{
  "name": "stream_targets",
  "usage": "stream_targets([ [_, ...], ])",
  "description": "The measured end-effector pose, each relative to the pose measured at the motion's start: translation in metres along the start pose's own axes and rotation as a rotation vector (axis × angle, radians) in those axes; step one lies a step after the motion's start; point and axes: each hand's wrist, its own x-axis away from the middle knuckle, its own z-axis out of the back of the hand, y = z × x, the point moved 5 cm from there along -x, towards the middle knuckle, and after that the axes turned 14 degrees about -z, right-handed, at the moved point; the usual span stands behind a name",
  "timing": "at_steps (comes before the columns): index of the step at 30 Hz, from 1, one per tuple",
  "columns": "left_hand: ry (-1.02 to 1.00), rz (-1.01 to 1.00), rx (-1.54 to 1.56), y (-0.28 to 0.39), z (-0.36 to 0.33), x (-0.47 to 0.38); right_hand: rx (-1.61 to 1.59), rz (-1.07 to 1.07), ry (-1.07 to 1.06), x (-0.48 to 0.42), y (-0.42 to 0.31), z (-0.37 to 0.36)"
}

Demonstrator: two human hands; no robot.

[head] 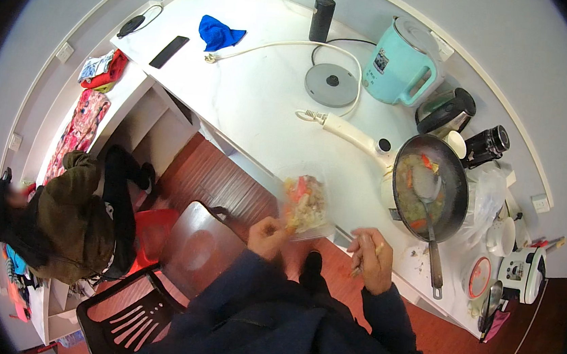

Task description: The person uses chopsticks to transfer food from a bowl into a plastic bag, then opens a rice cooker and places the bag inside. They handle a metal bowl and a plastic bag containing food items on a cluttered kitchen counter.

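My left hand grips the near-left corner of a clear plastic container. Inside it is cooked food with pale pieces and red and orange bits. The container is held at the front edge of the white counter. My right hand is just in front of the counter, to the right of the container and apart from it. Its fingers are closed around a thin pale item, too small to name. Beyond it, a dark frying pan holds broth with vegetable pieces, and a metal ladle leans across its rim.
A cream long-handled electric cooker is partly under the pan. Behind stand a turquoise kettle, a grey kettle base and a black thermos. A rice cooker is far right. Left are a wooden chair and a seated person.
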Motion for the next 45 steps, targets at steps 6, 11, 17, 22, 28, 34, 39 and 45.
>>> stream_targets([
  [6,0.182,-0.146,0.013,-0.004,0.063,0.034,-0.386,-0.298,-0.292,-0.072,0.016,-0.035],
  [11,0.309,-0.125,-0.128,-0.038,0.084,0.037,-0.442,-0.322,-0.376,-0.121,0.021,-0.064],
  [17,0.344,-0.026,0.044,-0.081,0.073,0.016,-0.357,-0.371,-0.366,-0.146,0.024,-0.084],
  [22,0.312,0.004,0.05,-0.087,0.064,0.011,-0.393,-0.387,-0.362,-0.15,0.026,-0.089],
  [28,0.298,-0.035,-0.035,-0.088,0.065,0.008,-0.656,-0.326,-0.385,-0.145,0.008,-0.081],
  [34,0.278,-0.08,-0.061,-0.082,0.059,0.006,-0.615,-0.383,-0.421,-0.135,0.012,-0.08],
  [39,0.29,-0.032,0.012,-0.083,0.055,0.007,-0.582,-0.367,-0.485,-0.131,0.016,-0.08],
  [45,0.285,0.01,-0.032,-0.083,0.059,0.011,-0.552,-0.347,-0.624,-0.12,0.016,-0.086],
])
